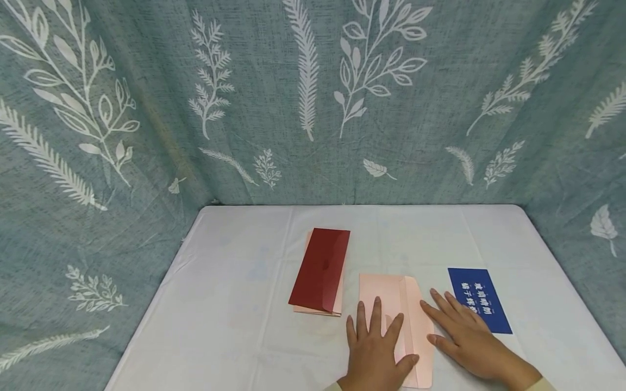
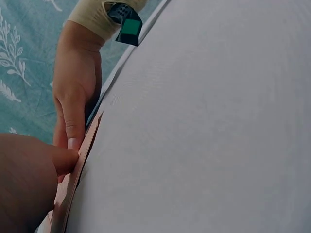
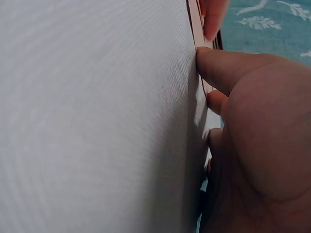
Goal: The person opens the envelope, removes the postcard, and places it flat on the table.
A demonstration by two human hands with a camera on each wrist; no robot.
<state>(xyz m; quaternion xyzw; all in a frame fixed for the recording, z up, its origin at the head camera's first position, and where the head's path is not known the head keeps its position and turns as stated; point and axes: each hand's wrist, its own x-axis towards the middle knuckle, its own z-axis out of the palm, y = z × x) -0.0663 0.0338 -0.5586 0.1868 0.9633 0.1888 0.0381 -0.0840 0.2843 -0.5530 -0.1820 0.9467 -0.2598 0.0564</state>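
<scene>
A pale pink envelope [image 1: 379,288] lies on the white table, its flap [image 1: 424,347] unfolded toward the right. My left hand [image 1: 374,347] rests on the envelope's body with the fingers spread and straight. My right hand [image 1: 462,336] lies flat at the flap's edge, with fingertips and thumb right at it. Part of a dark blue card [image 1: 494,304] with white characters is covered by the right hand. In the left wrist view the left thumb [image 2: 65,158] presses on the pink paper. The right thumb [image 3: 218,63] touches the paper's edge in the right wrist view.
A dark red envelope [image 1: 320,269] lies on top of pink envelopes [image 1: 338,298] left of the hands. The white-covered table [image 1: 220,304] ends at a green leaf-patterned curtain [image 1: 264,108] at the back and sides.
</scene>
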